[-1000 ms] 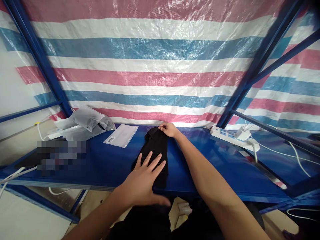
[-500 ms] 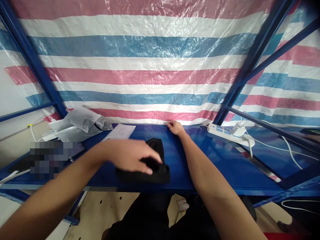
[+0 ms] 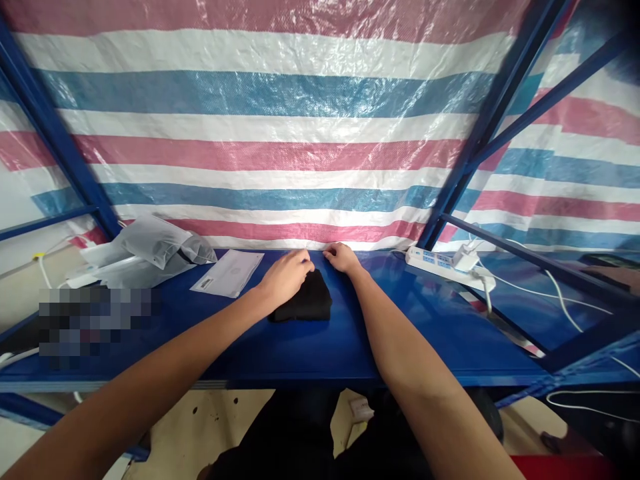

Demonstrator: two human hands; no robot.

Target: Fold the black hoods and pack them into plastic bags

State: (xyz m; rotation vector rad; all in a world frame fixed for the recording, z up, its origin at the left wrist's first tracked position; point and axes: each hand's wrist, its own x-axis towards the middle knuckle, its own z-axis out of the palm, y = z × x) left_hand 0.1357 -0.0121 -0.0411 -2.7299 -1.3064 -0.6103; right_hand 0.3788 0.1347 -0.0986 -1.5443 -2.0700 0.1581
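A folded black cloth (image 3: 307, 303) lies on the blue shelf (image 3: 325, 347) near the back. My left hand (image 3: 285, 277) rests on its far left corner with fingers curled down onto the fabric. My right hand (image 3: 341, 257) sits at the cloth's far right corner, fingers bent and pinched at the fabric edge by the striped tarp. Both forearms reach in from the bottom of the view.
A white envelope (image 3: 227, 273) lies left of the cloth, and grey plastic bags (image 3: 155, 243) are piled further left. A white power strip (image 3: 443, 260) with plugs and cables sits at the right. Blue frame posts (image 3: 480, 127) stand on both sides before a striped tarp (image 3: 280, 133).
The long black cloth has been folded in half toward the back. My left hand carried the near end up to the far end, where my right hand stayed.
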